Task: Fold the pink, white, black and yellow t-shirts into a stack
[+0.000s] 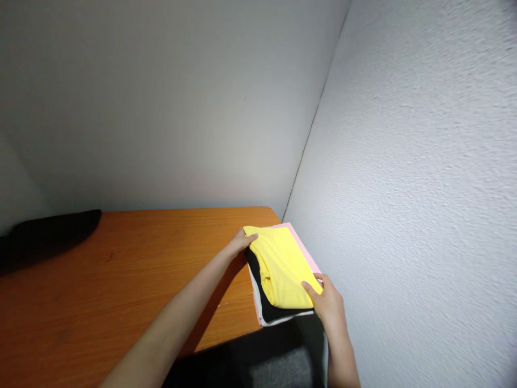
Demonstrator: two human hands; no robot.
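A folded yellow garment (285,264) lies on a stack of folded cloth at the table's right end. Under it show a black folded cloth (278,313), a white edge and a pink folded piece (304,249) that sticks out along the wall side. My left hand (243,240) grips the yellow garment's far left corner, thumb on top and fingers hidden beneath. At the near right corner my right hand (328,302) pinches the garment between thumb and fingers. The yellow cloth's left side looks loosely bunched.
The orange-brown wooden table (141,280) reaches left from the stack. A textured white wall (412,188) stands close on the right, meeting a back wall (181,108). A black object (52,231) lies at the far left. Dark fabric (283,350) fills the near edge.
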